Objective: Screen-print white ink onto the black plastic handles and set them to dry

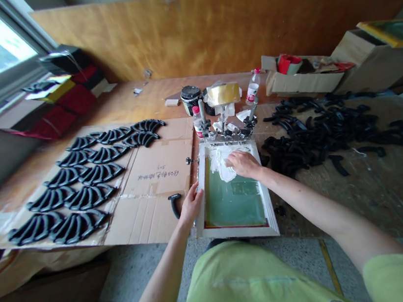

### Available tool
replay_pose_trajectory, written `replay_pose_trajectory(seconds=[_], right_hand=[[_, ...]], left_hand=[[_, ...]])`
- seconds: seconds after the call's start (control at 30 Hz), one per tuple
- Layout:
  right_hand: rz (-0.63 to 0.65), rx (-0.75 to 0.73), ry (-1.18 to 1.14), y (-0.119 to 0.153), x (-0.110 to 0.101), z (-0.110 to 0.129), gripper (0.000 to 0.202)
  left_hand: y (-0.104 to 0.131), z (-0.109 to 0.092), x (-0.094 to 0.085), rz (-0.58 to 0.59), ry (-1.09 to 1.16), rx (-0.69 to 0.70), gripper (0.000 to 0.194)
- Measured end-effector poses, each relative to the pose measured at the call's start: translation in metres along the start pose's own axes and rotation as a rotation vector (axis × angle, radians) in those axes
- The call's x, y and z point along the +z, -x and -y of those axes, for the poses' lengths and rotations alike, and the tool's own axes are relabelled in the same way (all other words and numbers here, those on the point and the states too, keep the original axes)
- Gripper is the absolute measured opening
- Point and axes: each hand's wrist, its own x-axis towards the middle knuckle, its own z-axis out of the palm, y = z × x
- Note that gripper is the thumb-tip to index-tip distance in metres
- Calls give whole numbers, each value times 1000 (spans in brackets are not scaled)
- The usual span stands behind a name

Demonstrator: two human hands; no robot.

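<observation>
My right hand [244,163] pinches a tan block [228,163], white paste [218,162] and screen frame [269,206] beneath its fingers; my left hand [191,204] touches the frame, how open I can't tell. 1 black handle [174,205] lies just left of it.

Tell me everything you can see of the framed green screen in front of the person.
The framed green screen is rectangular, its longer sides running away from the person, with a pale, metal-looking frame. A darker patch shows right of its middle; a reddish line edges the near inside. White paste covers its far part, where the right hand holds a small tan piece. The left hand is at its left side. Clamps stand at its far end.
</observation>
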Motion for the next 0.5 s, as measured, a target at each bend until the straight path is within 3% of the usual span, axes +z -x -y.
replay_pose_trajectory(seconds=[0.1, 0.17, 0.23, 0.33, 0.4, 0.5], right_hand=[[46, -226, -68, 23, -8, 2, 19], [98, -298, -124, 25, -16, 1, 17], [103, -255, -158, 20, -20, 0, 13], [-40, -124, -144, 18, -12, 3, 14], [-124, -141, -140, 27, -2, 7, 21], [-124, -207, -203, 37, 5, 10, 19]], left_hand=[[1, 1, 0, -8, -24, 17, 64], [2, 0, -1, -20, -57, 32, 62], [3, -2, -1, -19, -60, 36, 62], [4, -6, -3, 4, -26, 24, 64], [4, -6, -3, 13, -24, 17, 67], [2, -5, -3, 29, -12, 8, 70]])
